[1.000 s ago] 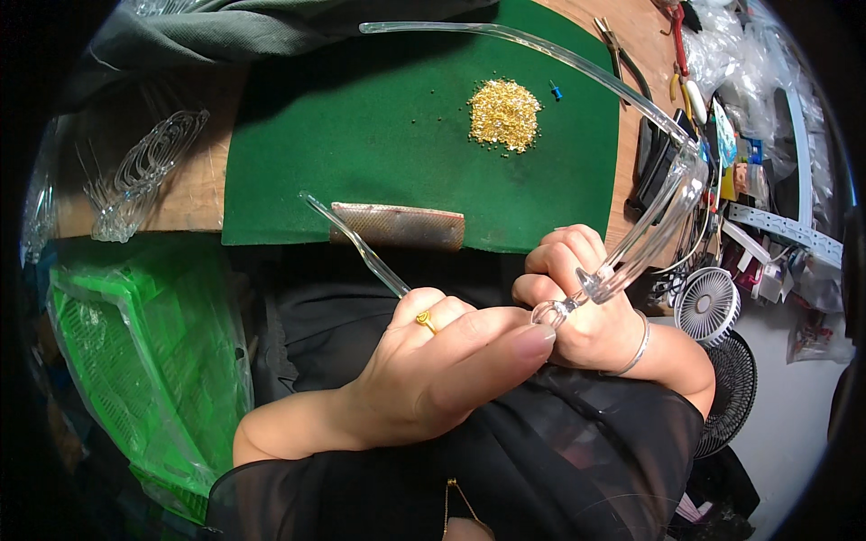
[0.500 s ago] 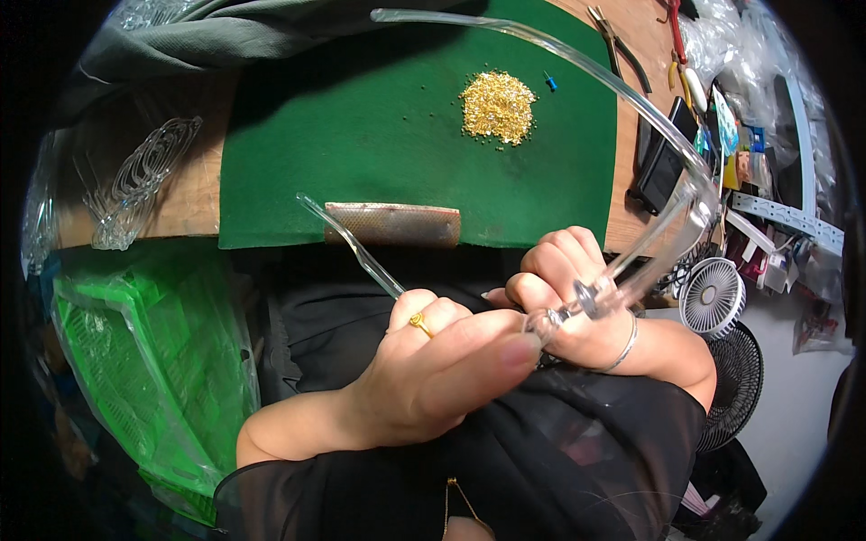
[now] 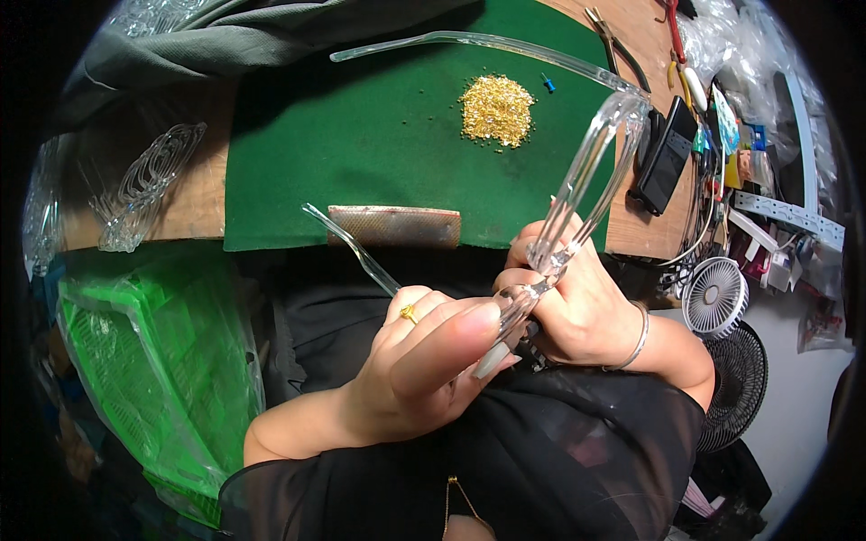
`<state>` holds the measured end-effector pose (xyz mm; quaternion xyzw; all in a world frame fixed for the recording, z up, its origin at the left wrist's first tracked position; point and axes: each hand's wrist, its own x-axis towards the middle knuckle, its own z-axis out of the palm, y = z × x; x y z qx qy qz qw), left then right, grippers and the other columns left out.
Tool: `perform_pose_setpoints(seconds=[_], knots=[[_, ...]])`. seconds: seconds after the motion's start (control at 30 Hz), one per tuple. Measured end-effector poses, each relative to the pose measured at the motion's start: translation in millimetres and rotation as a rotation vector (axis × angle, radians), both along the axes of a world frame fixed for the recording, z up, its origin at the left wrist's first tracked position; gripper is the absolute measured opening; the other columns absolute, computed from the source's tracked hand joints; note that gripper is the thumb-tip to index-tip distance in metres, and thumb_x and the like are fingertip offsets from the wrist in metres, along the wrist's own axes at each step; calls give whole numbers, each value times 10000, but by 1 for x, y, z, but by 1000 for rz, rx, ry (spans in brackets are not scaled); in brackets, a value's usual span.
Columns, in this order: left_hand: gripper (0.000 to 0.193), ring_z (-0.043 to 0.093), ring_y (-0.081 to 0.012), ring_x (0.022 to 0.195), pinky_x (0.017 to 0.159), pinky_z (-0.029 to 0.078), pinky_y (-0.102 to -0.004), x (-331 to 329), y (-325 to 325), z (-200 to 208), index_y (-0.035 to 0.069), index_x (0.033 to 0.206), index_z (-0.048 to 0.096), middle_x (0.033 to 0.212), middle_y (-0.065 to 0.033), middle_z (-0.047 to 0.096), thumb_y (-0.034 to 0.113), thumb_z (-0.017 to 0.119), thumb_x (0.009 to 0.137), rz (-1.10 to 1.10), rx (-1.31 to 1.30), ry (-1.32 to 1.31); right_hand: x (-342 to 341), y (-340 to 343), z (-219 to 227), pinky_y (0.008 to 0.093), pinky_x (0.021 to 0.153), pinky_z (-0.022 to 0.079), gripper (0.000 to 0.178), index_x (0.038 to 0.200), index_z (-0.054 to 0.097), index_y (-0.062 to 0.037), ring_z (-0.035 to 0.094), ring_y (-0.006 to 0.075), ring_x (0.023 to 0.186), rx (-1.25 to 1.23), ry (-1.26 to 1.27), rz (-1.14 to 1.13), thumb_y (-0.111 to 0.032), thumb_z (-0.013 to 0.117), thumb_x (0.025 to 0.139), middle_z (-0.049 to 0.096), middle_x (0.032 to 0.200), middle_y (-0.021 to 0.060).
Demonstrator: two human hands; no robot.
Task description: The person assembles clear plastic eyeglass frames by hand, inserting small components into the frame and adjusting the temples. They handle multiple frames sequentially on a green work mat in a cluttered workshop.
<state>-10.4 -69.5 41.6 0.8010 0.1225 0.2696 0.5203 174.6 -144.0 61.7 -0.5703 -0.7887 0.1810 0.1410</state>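
Note:
A clear plastic eyeglass frame (image 3: 595, 149) is held up before me, tilted, with one temple (image 3: 487, 41) reaching left over the green mat. My left hand (image 3: 433, 361), wearing a gold ring, pinches the frame near its end piece between thumb and fingers. The other temple (image 3: 356, 252) sticks out past its knuckles. My right hand (image 3: 577, 307), with a silver bangle, has its fingers curled at the frame by the nose-bridge area. Whatever small piece sits between those fingertips is hidden. Beyond both hands lies a heap of tiny gold-coloured parts (image 3: 496, 110).
A green mat (image 3: 298, 153) covers the table, with a rusty textured metal block (image 3: 397, 226) at its front edge. Clear temples (image 3: 153, 189) lie left, above a green crate (image 3: 153, 361). Right are pliers (image 3: 613, 50), a black phone (image 3: 665, 158) and a small fan (image 3: 715, 296).
The frame has turned, its rims swinging leftward and nearer the mat, and the far temple has shifted left and down. My right hand has opened out slightly; my left thumb has moved up and left.

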Motion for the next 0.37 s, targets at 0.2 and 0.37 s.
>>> perform_pose_setpoints(seconds=[0.2,0.37], knots=[[481,564,-210,726,659,376,-317,4,-14,-11,48,1057,510,922,-70,611,45,742,636,163,-107,-137,-2,0,2,548,912,340,208,886,557,-57,502,260,877,22,-41,-8,-108,566,684,469,845,88],[522,563,-206,768,661,374,-324,2,-8,-6,78,1120,467,996,-65,601,96,728,668,72,10,-15,2,-5,-9,528,933,335,342,859,545,-53,506,280,863,56,-84,10,-191,670,572,477,854,121]])
